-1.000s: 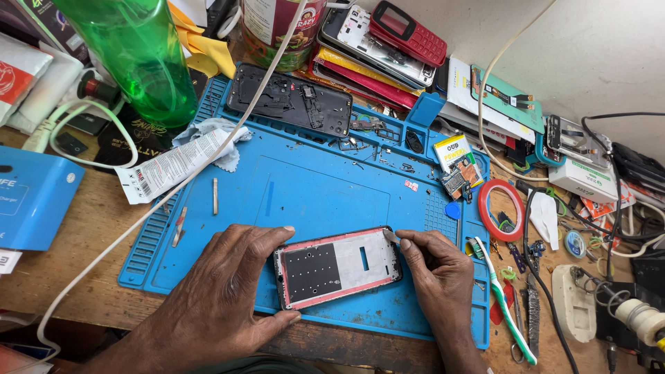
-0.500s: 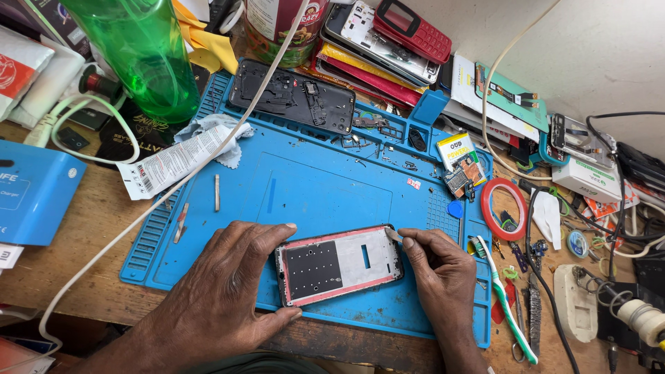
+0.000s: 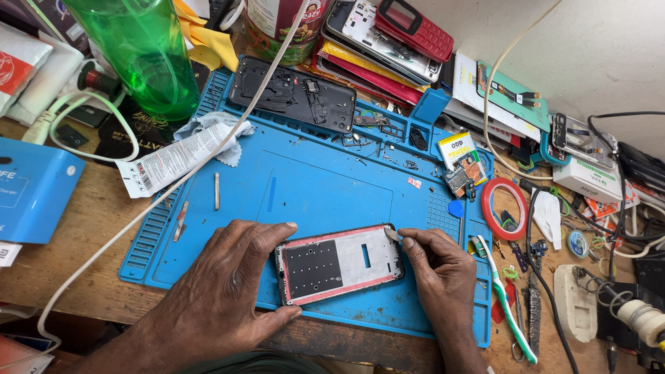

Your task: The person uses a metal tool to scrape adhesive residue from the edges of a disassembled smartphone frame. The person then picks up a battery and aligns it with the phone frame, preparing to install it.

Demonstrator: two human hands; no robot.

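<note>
A phone frame (image 3: 339, 263) with a red edge and a silver and black inner plate lies near the front of a blue work mat (image 3: 325, 187). My left hand (image 3: 222, 291) rests flat on the mat and grips the frame's left end between thumb and fingers. My right hand (image 3: 440, 273) pinches a small thin pick (image 3: 392, 234) and presses its tip against the frame's top right corner.
A black phone back panel (image 3: 294, 93) lies at the mat's far edge. A green bottle (image 3: 142, 52), a white tube (image 3: 176, 158) and a white cable (image 3: 159, 201) are at left. Stacked phones (image 3: 395, 34), red tape roll (image 3: 509, 208), toothbrush (image 3: 509, 305) and tools crowd the right.
The view has shifted slightly. Both hands stay on the phone frame, the right one still working at the top right corner.
</note>
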